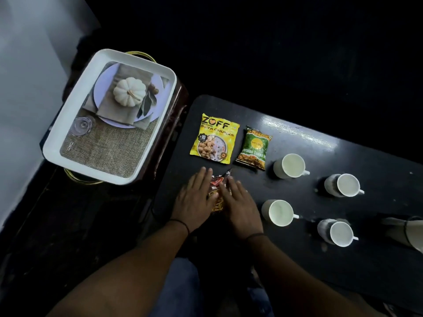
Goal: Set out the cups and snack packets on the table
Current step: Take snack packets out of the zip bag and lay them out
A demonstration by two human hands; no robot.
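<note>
Cups and snack packets lie on a dark glossy surface [297, 259]; noted largest to smallest.

White tray [68, 143]: well off beyond the left hand, on a dark stand beside the surface. Printed liner shows a pumpkin on a plate and burlap.

Left hand [194, 202]: fingers straight, flat, palm down, pressing on the left side of a dark red packet [218, 183]. Thin dark band on the wrist.

Right hand [240, 208]: fingers straight and spread, resting on the packet's right side. Band on this wrist too. Packet lies between and partly under both hands; only its top and a strip of its middle show.

Yellow soya chunks packet [215, 138]: flat, just beyond the left hand's fingertips.

Green packet [254, 148]: just beside the yellow one, beyond the right hand.

Four white cups, all upright, to the right of the right hand, handles pointing right: near cup [280, 212] closest to the hand; far cup [291, 165] beyond it; far right cup [345, 185]; near right cup [338, 233].

Pale object [409, 232] at the right edge, cut off; cannot tell what it is.
</note>
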